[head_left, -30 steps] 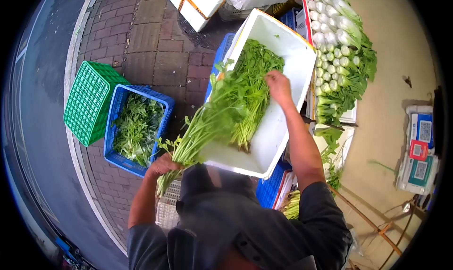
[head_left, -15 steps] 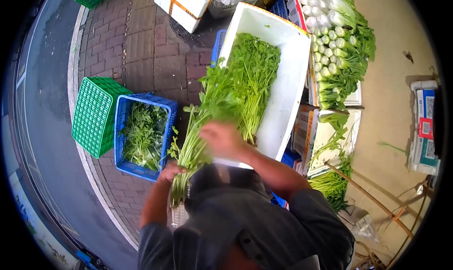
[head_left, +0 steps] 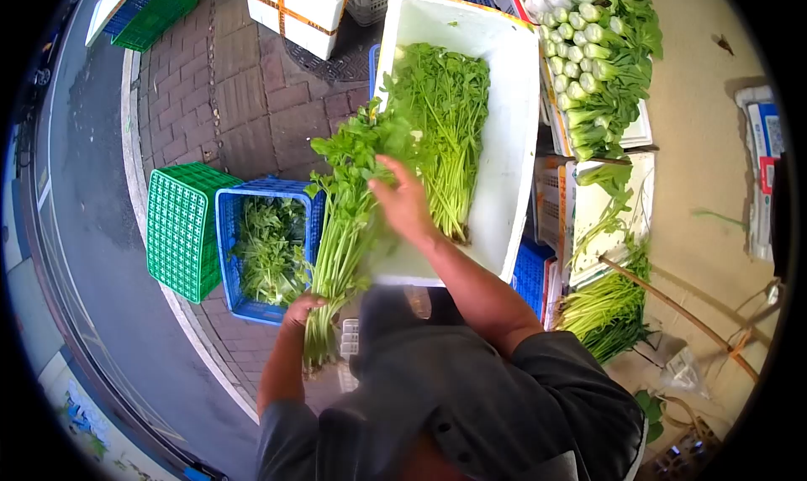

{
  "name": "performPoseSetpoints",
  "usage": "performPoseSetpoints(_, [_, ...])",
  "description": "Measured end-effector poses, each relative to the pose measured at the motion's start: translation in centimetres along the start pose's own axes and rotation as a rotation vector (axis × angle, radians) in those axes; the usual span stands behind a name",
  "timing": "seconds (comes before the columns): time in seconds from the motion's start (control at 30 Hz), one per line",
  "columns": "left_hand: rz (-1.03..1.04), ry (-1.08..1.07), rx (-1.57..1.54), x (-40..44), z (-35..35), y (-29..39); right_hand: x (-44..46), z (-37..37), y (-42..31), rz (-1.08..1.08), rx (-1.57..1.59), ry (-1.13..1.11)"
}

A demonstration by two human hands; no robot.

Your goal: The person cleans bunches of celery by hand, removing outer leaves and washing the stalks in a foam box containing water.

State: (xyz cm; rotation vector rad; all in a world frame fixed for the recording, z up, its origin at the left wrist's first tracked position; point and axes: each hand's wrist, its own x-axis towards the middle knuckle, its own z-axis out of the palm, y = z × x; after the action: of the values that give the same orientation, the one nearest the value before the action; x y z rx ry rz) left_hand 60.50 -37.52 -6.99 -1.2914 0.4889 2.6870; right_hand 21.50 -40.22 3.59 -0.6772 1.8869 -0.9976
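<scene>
My left hand (head_left: 304,308) is closed round the lower stalks of a big bunch of celery (head_left: 340,237), whose root ends point toward me. The bunch slants up to the right, its leafy tops over the left rim of a white foam box (head_left: 504,178). Beside the upper part of the bunch, my right hand (head_left: 402,197) has its fingers apart and holds nothing; whether the fingertips brush the leaves I cannot tell. More celery (head_left: 445,136) lies in the foam box, leaves away from me and stalks toward me.
Left stand a blue crate (head_left: 252,311) of leafy greens and a green crate (head_left: 187,233). Bok choy (head_left: 588,69) is stacked at right, with thin green stalks (head_left: 601,313) nearer me. A wooden stick (head_left: 681,313) slants there. A taped white box (head_left: 294,15) stands at the back.
My right hand was a blur over the middle of the bunch; it is now a little higher, with fingers spread. My left hand keeps its hold. The whole view has shifted slightly.
</scene>
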Motion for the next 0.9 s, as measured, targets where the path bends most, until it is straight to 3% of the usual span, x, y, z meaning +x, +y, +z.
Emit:
performPoseSetpoints(0.1, [0.02,0.108,0.004,0.7,-2.6,-2.6,2.0,-1.8,2.3,0.07,0.291,0.076])
performPoseSetpoints(0.17, [-0.027,0.001,-0.049,0.2,-0.3,-1.6,4.1,-3.1,7.0,0.05,0.442,0.159])
performPoseSetpoints(0.27, [-0.041,-0.125,-0.269,-0.4,2.0,-0.5,3.3,-5.5,7.2,0.245,0.769,0.211])
performPoseSetpoints(0.4, [0.004,-0.133,-0.259,-0.2,1.7,-1.1,1.8,-5.9,6.9,0.105,0.564,0.442])
performPoseSetpoints(0.43, [0.025,-0.12,-0.252,-0.3,1.7,-1.0,1.5,-4.9,11.9,0.172,0.518,0.318])
performPoseSetpoints(0.53, [0.061,-0.175,-0.214,-1.3,1.6,-0.3,-3.7,-3.6,12.0,0.455,0.416,-0.161])
performPoseSetpoints(0.6, [0.076,-0.209,-0.243,-2.4,3.3,1.1,-6.4,-0.9,12.6,0.565,0.533,-0.269])
performPoseSetpoints(0.7, [0.079,-0.21,-0.342,-3.0,3.4,0.7,-8.3,1.4,10.2,0.844,1.077,-0.474])
performPoseSetpoints(0.73, [0.082,-0.189,-0.364,-3.0,2.8,0.0,-8.6,2.3,8.5,0.852,1.052,-0.432])
performPoseSetpoints(0.8, [0.1,-0.164,-0.335,-2.8,1.9,-0.4,-8.2,4.1,10.9,0.496,0.564,-0.222])
performPoseSetpoints(0.9, [0.097,-0.184,-0.392,-2.6,3.0,-0.3,-5.1,5.2,16.5,0.03,0.211,-0.022])
